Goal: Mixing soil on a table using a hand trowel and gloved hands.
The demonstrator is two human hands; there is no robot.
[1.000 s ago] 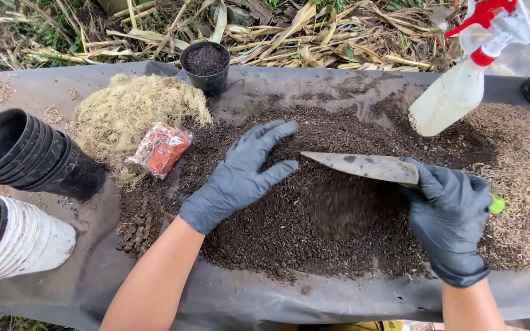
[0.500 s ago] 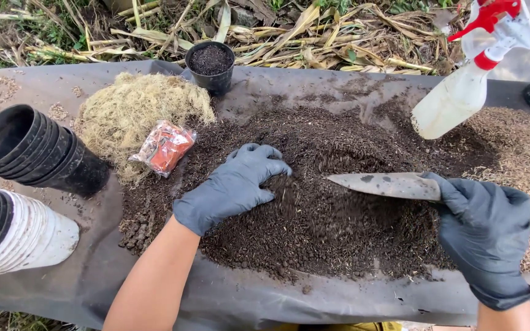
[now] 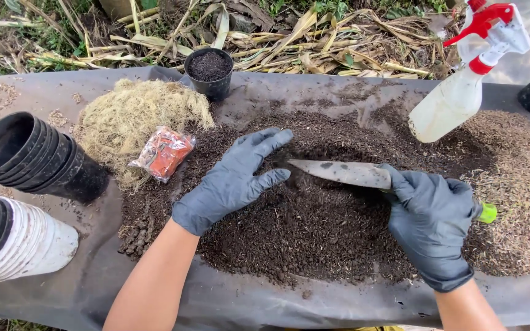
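A wide heap of dark soil [image 3: 314, 227] lies on a grey sheet [image 3: 62, 294]. My left hand [image 3: 234, 181], in a dark grey glove, rests flat on the soil with fingers spread, pointing up and right. My right hand [image 3: 430, 220], gloved the same, grips the green handle of a metal trowel [image 3: 341, 173]. The trowel's blade lies across the soil and its tip points left, close to my left fingers.
A spray bottle [image 3: 461, 92] with a red trigger leans at the upper right. A small black pot of soil [image 3: 210, 72] stands at the back. Straw-like fibre [image 3: 136, 119], an orange packet [image 3: 164, 153], stacked black pots [image 3: 32, 159] and white pots [image 3: 19, 242] lie left. Light husks [image 3: 522, 190] are right.
My left hand curled into the soil, then spread flat again. My right hand and the trowel drew right, then came back left toward the left hand.
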